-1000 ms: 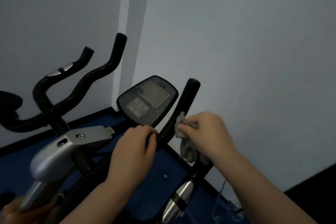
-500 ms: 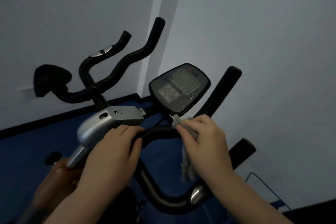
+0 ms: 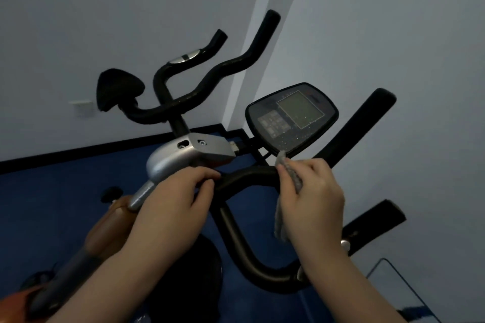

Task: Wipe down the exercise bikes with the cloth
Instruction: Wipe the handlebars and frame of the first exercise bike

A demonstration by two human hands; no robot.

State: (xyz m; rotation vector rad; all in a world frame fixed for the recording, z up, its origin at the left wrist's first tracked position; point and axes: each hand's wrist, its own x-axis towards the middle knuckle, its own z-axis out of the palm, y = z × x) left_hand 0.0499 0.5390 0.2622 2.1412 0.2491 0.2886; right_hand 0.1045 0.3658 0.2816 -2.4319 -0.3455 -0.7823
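From the head camera, the near bike [image 3: 189, 157] fills the middle, its black handlebar [image 3: 249, 173] curving across in front of the person. The left hand [image 3: 170, 207] is wrapped round the bar close to the silver stem housing, fingers curled over the top. The right hand [image 3: 312, 199] grips the bar a little further along with the grey cloth [image 3: 291, 178] pinched under its fingers; one end of the cloth sticks up just below the console [image 3: 291, 118], the rest hangs down beside the palm. The console is speckled with small droplets. Behind it stands a second bike [image 3: 199, 81] with its own black bars and a dark saddle, against pale walls that meet in a corner. The floor [image 3: 52, 191] is blue.
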